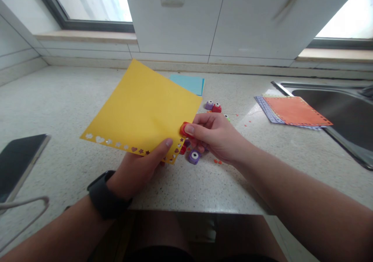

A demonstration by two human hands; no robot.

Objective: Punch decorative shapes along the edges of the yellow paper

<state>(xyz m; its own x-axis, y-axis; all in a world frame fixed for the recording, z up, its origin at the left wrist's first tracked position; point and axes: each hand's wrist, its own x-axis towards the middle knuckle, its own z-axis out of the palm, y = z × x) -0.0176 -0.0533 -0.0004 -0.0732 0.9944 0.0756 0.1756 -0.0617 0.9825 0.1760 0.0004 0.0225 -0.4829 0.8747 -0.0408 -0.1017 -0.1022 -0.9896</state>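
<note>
A yellow sheet of paper (145, 103) is held up at a tilt above the counter, with small heart, flower and star holes along its lower and right edges. My left hand (145, 157) grips the lower edge, thumb on top and fingers hidden underneath. At the right edge, my right hand (212, 134) pinches a red craft punch (184, 129), thumb pressing on its top. The punch sits over the paper's edge. Just below lies a purple craft punch (194, 157); other punches are partly hidden behind my right hand and the paper.
Beyond my right hand lie a lilac punch (209, 105) and another red punch (217, 107). Light blue paper (188, 84) is at the back. Orange punched paper (297, 110) tops a stack beside the metal sink (344, 114). A dark tablet-like device (21, 161) with a cable rests at left.
</note>
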